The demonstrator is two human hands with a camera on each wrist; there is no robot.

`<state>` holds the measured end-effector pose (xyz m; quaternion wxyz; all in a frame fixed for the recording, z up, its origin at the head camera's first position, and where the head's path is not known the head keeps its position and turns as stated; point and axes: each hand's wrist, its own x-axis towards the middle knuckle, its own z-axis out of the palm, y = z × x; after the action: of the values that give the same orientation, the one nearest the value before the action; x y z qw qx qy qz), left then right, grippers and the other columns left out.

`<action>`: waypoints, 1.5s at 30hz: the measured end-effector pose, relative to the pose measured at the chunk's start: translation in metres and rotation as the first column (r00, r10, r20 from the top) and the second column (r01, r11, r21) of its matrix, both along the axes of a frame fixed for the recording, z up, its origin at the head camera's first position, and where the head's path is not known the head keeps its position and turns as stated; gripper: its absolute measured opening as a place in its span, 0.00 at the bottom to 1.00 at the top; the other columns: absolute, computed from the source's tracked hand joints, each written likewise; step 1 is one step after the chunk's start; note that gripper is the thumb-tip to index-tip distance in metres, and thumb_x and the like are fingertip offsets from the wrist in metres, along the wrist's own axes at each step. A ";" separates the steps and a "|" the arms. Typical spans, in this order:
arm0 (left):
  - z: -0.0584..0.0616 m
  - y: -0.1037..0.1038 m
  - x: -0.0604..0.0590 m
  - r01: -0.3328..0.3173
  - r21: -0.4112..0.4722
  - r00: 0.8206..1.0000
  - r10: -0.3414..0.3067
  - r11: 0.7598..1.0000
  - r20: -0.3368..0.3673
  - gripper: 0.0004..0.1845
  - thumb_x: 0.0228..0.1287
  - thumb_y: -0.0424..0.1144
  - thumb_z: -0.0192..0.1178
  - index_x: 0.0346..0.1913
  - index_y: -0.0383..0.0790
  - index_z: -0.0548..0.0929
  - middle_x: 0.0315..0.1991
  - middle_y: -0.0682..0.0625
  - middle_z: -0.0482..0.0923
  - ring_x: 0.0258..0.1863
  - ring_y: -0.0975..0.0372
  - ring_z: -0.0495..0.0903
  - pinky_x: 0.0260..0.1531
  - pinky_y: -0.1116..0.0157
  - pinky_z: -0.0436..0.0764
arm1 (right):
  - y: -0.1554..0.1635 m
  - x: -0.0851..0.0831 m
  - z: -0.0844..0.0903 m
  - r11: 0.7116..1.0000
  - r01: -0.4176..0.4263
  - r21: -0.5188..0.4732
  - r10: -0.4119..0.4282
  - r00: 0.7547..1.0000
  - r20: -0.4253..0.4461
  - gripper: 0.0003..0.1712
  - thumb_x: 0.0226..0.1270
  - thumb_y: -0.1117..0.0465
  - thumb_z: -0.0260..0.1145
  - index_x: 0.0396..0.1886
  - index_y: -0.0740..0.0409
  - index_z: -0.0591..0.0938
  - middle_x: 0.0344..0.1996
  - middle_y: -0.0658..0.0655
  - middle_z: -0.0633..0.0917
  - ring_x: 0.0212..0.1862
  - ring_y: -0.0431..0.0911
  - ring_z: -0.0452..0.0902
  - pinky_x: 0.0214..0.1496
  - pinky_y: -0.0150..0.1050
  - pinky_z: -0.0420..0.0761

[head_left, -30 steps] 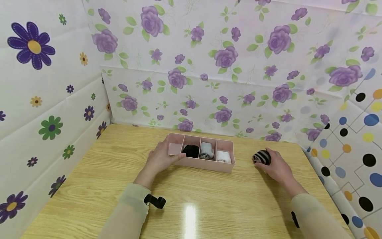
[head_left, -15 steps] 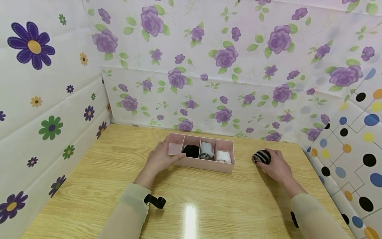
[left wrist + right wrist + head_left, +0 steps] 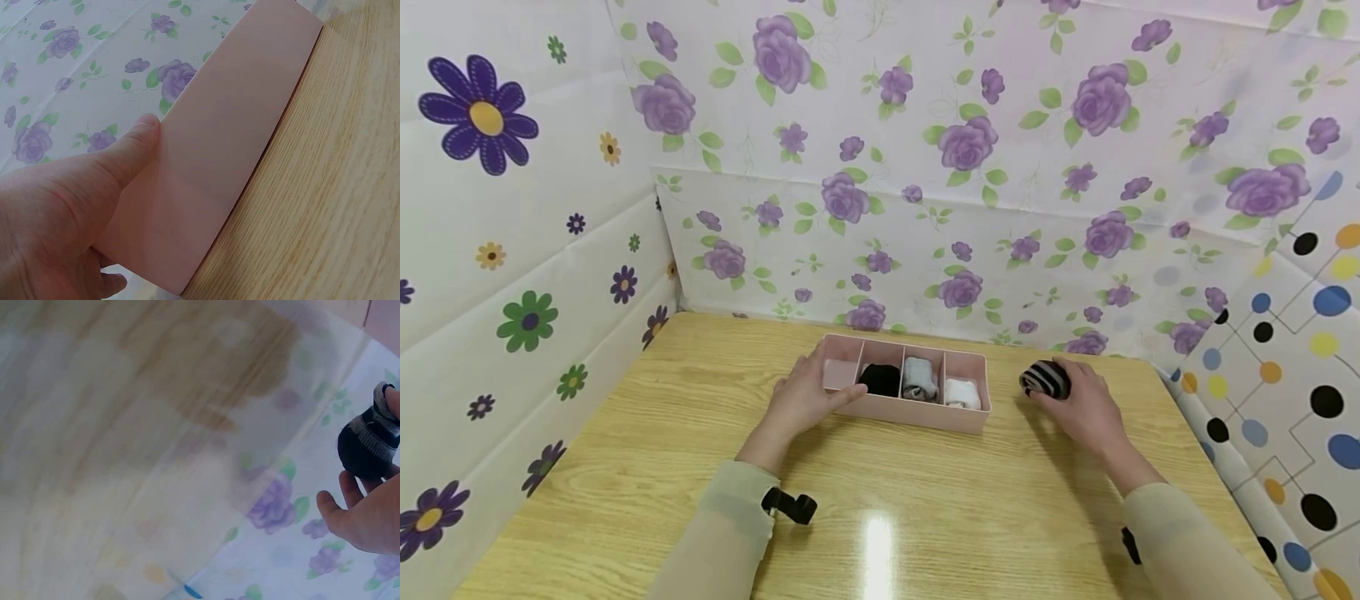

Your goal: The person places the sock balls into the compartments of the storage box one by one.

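With the left hand gripping the pink divided plastic tray, the right hand's fingers should keep the black-and-grey striped rolled sock clasped and level.

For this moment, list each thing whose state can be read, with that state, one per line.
Pink organizer tray: on the table, leftmost compartment empty, three filled.
Black sock: rolled, second compartment.
Grey sock: rolled, third.
White sock: rolled, fourth.
Striped sock: rolled, gripped.
Left hand: holding the tray's end.
Right hand: holding the striped sock.
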<state>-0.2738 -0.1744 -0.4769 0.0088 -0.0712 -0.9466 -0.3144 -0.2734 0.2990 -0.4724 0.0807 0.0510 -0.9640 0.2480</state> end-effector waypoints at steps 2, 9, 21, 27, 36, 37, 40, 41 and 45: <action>0.000 0.000 0.000 0.000 -0.002 1.000 0.000 1.000 0.002 0.68 0.68 0.78 0.64 0.92 0.40 0.43 0.88 0.36 0.52 0.86 0.34 0.49 0.76 0.22 0.51 | -0.005 0.000 0.003 1.000 0.002 0.000 -0.002 1.000 -0.023 0.51 0.78 0.40 0.74 0.86 0.63 0.66 0.78 0.76 0.68 0.72 0.77 0.65 0.59 0.76 0.76; -0.001 0.000 -0.001 -0.003 -0.005 1.000 0.003 1.000 0.006 0.68 0.67 0.78 0.64 0.92 0.41 0.43 0.89 0.37 0.51 0.87 0.35 0.49 0.76 0.23 0.51 | -0.025 -0.002 0.017 0.999 -0.025 -0.021 0.023 0.996 -0.089 0.50 0.75 0.41 0.77 0.84 0.64 0.69 0.74 0.75 0.75 0.71 0.76 0.66 0.58 0.72 0.78; -0.003 -0.001 -0.002 -0.004 0.001 1.000 0.004 1.000 -0.004 0.67 0.67 0.77 0.66 0.92 0.42 0.43 0.89 0.37 0.52 0.86 0.35 0.50 0.76 0.22 0.50 | -0.056 -0.007 0.034 0.995 -0.083 -0.048 0.076 0.989 -0.129 0.48 0.76 0.45 0.78 0.83 0.65 0.70 0.74 0.73 0.75 0.72 0.72 0.69 0.66 0.71 0.75; -0.002 -0.001 -0.003 -0.002 0.001 1.000 0.002 1.000 -0.007 0.68 0.67 0.77 0.66 0.92 0.40 0.44 0.88 0.36 0.52 0.86 0.34 0.50 0.75 0.21 0.51 | -0.072 -0.009 0.039 0.992 -0.094 -0.080 0.085 0.990 -0.114 0.48 0.77 0.46 0.77 0.85 0.64 0.68 0.75 0.73 0.74 0.71 0.71 0.70 0.63 0.70 0.77; -0.001 -0.001 -0.001 -0.005 -0.003 1.000 0.005 1.000 0.004 0.68 0.67 0.77 0.66 0.92 0.41 0.43 0.89 0.38 0.52 0.87 0.36 0.50 0.75 0.22 0.52 | -0.100 -0.014 0.046 0.987 -0.129 -0.092 0.118 0.987 -0.112 0.45 0.77 0.48 0.77 0.84 0.61 0.70 0.73 0.70 0.76 0.72 0.71 0.68 0.61 0.68 0.79; -0.001 -0.001 -0.001 -0.004 -0.004 1.000 0.004 1.000 0.004 0.68 0.67 0.77 0.66 0.92 0.41 0.43 0.89 0.37 0.51 0.87 0.35 0.50 0.75 0.22 0.52 | -0.103 -0.014 0.047 0.986 -0.134 -0.095 0.124 0.986 -0.110 0.45 0.77 0.48 0.77 0.84 0.61 0.70 0.74 0.70 0.75 0.73 0.71 0.68 0.63 0.68 0.79; -0.001 -0.001 -0.001 -0.001 -0.005 1.000 0.001 1.000 0.001 0.68 0.68 0.77 0.66 0.92 0.40 0.43 0.89 0.37 0.52 0.86 0.35 0.50 0.74 0.21 0.52 | -0.113 -0.015 0.050 0.984 -0.146 -0.104 0.135 0.986 -0.102 0.46 0.77 0.48 0.77 0.85 0.59 0.69 0.77 0.70 0.72 0.74 0.70 0.67 0.66 0.69 0.78; -0.001 -0.001 -0.001 -0.002 -0.004 1.000 0.002 1.000 -0.001 0.68 0.68 0.77 0.66 0.92 0.40 0.44 0.89 0.37 0.52 0.86 0.34 0.51 0.74 0.21 0.53 | -0.116 -0.015 0.051 0.983 -0.148 -0.106 0.137 0.985 -0.103 0.45 0.77 0.48 0.77 0.85 0.59 0.69 0.77 0.70 0.72 0.74 0.69 0.68 0.66 0.68 0.78; -0.001 -0.001 -0.001 -0.004 -0.004 1.000 0.004 1.000 -0.002 0.68 0.67 0.77 0.66 0.92 0.40 0.44 0.88 0.37 0.53 0.86 0.34 0.51 0.75 0.21 0.53 | -0.129 -0.016 0.054 0.980 -0.157 -0.124 0.145 0.984 -0.103 0.44 0.75 0.50 0.78 0.84 0.58 0.71 0.75 0.69 0.72 0.70 0.67 0.73 0.64 0.66 0.81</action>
<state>-0.2750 -0.1751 -0.4775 0.0104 -0.0699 -0.9473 -0.3124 -0.2891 0.1696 -0.4185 0.1096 0.1302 -0.9341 0.3138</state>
